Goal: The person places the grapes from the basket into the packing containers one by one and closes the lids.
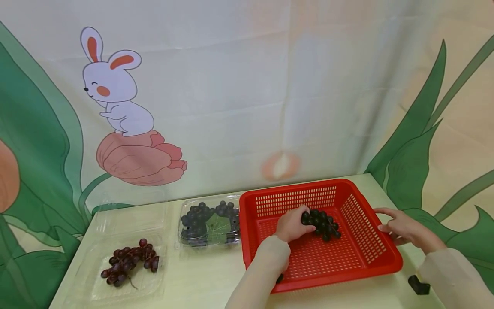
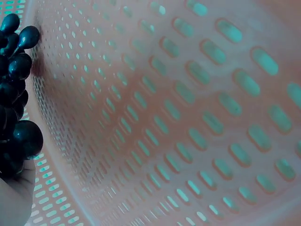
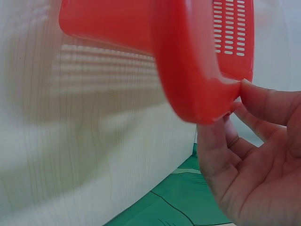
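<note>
A bunch of dark grapes [image 1: 323,224] is in the red perforated plastic basket [image 1: 332,280]. My left hand [image 1: 294,225] reaches into the basket and grips the bunch at its left end; some fingers are hidden behind the grapes. At the left edge of the left wrist view, the round dark grapes [image 2: 21,139] show beside the basket wall [image 2: 155,108]. My right hand [image 1: 411,231] pinches the basket's right rim, thumb on top. In the right wrist view, the right hand's fingers [image 3: 218,155] curl under the red rim [image 3: 188,70].
Left of the basket, a clear plastic box [image 1: 194,245] contains dark grapes and a green leaf. Further left, an open clear box [image 1: 96,257] holds a bunch of reddish grapes [image 1: 129,262]. A printed cloth [image 1: 231,107] hangs behind the pale table [image 1: 171,274].
</note>
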Demonstrator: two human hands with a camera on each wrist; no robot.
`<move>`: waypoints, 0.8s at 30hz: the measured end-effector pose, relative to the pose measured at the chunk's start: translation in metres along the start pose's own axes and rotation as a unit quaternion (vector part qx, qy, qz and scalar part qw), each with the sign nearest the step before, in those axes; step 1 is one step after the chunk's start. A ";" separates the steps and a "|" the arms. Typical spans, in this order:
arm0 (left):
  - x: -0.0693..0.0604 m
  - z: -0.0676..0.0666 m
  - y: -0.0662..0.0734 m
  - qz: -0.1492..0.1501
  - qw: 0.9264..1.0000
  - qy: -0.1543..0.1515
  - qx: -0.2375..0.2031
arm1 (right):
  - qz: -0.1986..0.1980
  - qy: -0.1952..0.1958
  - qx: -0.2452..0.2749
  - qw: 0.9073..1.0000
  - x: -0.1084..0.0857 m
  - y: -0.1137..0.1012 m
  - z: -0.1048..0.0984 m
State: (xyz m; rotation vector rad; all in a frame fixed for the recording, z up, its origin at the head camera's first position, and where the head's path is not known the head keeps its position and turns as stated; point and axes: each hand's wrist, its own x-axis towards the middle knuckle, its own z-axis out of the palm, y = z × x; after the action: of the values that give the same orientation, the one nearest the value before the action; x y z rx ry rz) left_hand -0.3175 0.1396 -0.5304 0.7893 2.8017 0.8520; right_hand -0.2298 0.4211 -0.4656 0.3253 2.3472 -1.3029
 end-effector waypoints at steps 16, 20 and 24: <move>-0.003 -0.014 0.002 -0.024 0.996 0.013 -0.082 | 0.009 -0.002 -0.002 1.000 0.003 -0.002 0.001; -0.004 -0.018 0.003 -0.033 0.994 0.005 -0.105 | 0.006 -0.002 -0.002 1.000 0.002 -0.002 0.002; -0.004 -0.023 0.007 -0.040 0.989 0.002 -0.140 | -0.002 -0.004 -0.002 1.000 0.002 -0.001 0.001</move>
State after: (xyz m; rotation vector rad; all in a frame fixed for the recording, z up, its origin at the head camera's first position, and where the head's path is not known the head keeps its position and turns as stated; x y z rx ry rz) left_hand -0.3165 0.1313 -0.5077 0.6255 2.6133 1.1982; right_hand -0.2315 0.4192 -0.4661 0.3133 2.3450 -1.2989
